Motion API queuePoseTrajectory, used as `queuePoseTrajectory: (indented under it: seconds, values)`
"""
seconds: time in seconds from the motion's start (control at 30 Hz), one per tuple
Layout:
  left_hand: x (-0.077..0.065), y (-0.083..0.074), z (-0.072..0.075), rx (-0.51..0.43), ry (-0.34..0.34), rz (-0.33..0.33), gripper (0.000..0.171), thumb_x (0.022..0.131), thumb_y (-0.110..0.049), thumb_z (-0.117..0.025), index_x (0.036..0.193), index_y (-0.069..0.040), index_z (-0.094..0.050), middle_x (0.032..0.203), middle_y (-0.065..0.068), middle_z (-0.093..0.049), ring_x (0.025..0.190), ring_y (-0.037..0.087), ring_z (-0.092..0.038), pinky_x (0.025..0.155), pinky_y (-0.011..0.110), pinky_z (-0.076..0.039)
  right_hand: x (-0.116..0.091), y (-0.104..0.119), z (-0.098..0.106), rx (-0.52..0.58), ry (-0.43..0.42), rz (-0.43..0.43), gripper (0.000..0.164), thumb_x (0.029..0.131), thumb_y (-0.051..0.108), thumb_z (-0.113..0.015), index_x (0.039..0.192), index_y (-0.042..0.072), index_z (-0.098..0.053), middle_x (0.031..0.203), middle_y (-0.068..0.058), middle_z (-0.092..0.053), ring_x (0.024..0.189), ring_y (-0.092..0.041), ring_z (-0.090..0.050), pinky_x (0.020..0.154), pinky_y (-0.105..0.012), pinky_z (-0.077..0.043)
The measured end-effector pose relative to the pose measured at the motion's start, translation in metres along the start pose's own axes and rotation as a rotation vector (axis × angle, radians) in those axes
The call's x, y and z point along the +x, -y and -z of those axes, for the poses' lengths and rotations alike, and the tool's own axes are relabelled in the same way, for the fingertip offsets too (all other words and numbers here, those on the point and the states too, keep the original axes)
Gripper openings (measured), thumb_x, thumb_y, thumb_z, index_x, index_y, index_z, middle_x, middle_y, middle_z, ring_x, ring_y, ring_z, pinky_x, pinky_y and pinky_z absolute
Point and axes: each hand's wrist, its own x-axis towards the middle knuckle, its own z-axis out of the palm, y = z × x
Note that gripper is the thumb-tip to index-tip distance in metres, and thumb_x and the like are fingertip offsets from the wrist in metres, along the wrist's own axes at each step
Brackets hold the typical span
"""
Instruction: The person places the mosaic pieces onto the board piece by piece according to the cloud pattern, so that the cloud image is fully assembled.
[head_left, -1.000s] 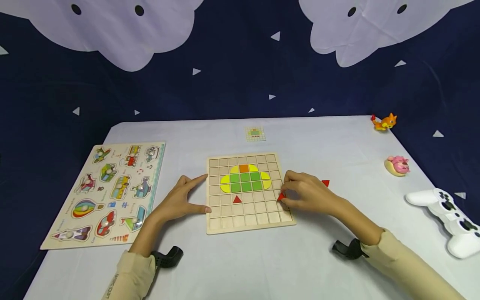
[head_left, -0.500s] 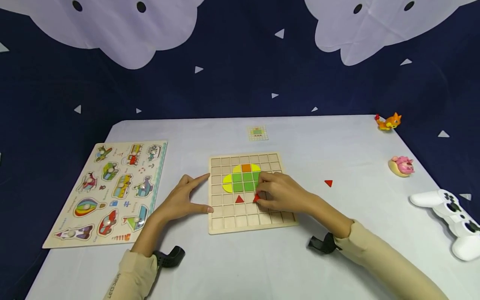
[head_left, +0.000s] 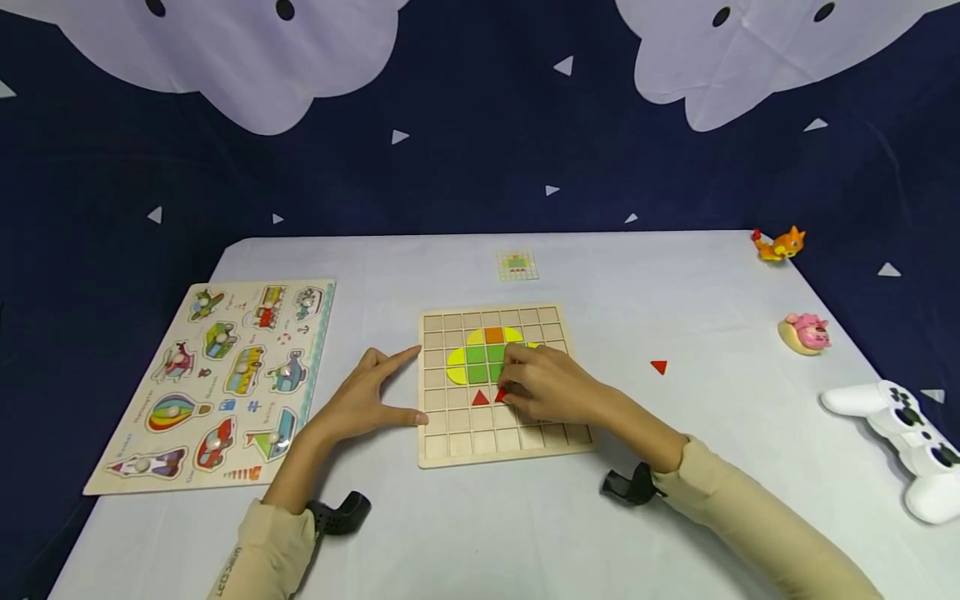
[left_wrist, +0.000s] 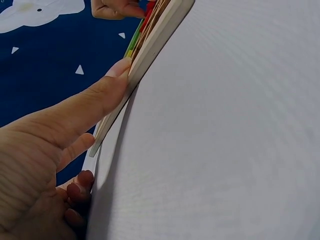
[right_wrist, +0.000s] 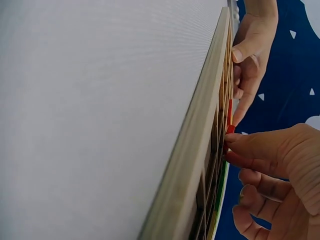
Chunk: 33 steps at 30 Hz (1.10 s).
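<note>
A wooden grid board (head_left: 459, 445) lies mid-table, bearing green squares (head_left: 476, 364), yellow rounded pieces (head_left: 456, 367) and an orange square (head_left: 493, 335). My right hand (head_left: 553, 385) pinches a red triangle (head_left: 500, 397) between thumb and index finger, low over the board. Just left of it, a second red triangle (head_left: 480, 398) lies in a cell below the green squares. My left hand (head_left: 362, 402) touches the board's left edge with thumb and index finger spread apart. In the left wrist view, the thumb (left_wrist: 95, 102) presses the edge. My right hand hides the board's right-middle cells.
Right of the board lies a third red triangle (head_left: 658, 367). A small pattern card (head_left: 517, 265) sits behind the board. The vehicle puzzle (head_left: 217, 383) is on the left. Toward the right are a white game controller (head_left: 896, 446), a pink figure (head_left: 805, 333) and an orange figure (head_left: 780, 244).
Carrying its red triangle, my right hand has moved left from the board's right edge to beside the other triangle on the grid. The left hand keeps its place at the edge.
</note>
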Motion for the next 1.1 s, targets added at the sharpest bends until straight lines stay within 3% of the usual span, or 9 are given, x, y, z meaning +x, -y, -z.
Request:
queuePoseTrajectory:
  seconds: [0.27, 0.8, 1.1]
  values:
    - [0.000, 0.000, -0.001, -0.004, -0.007, -0.012, 0.103, 0.066, -0.043, -0.091, 0.152, -0.019, -0.042, 0.100, 0.008, -0.040, 0.088, 0.021, -0.041, 0.082, 0.036, -0.036, -0.002, -0.001, 0.003, 0.086, 0.012, -0.034, 0.008, 0.085, 0.018, -0.077, 0.091, 0.014, -0.075, 0.090, 0.003, -0.060, 0.073, -0.006, -0.051, 0.071, -0.028, -0.047]
    - [0.000, 0.000, -0.001, -0.002, -0.007, -0.010, 0.102, 0.066, -0.042, -0.091, 0.153, -0.018, -0.041, 0.101, 0.009, -0.041, 0.089, 0.021, -0.042, 0.084, 0.037, -0.036, -0.001, 0.001, 0.001, 0.053, -0.014, -0.051, 0.009, 0.085, 0.023, -0.078, 0.090, 0.015, -0.076, 0.083, 0.004, -0.057, 0.068, -0.004, -0.047, 0.066, -0.024, -0.043]
    - [-0.001, 0.000, -0.001, -0.005, -0.008, -0.006, 0.103, 0.066, -0.042, -0.091, 0.152, -0.018, -0.042, 0.101, 0.008, -0.041, 0.090, 0.021, -0.042, 0.084, 0.037, -0.036, -0.014, -0.001, 0.001, 0.043, -0.034, -0.099, 0.018, 0.085, 0.029, -0.079, 0.096, 0.015, -0.076, 0.083, 0.005, -0.056, 0.068, -0.004, -0.047, 0.066, -0.024, -0.042]
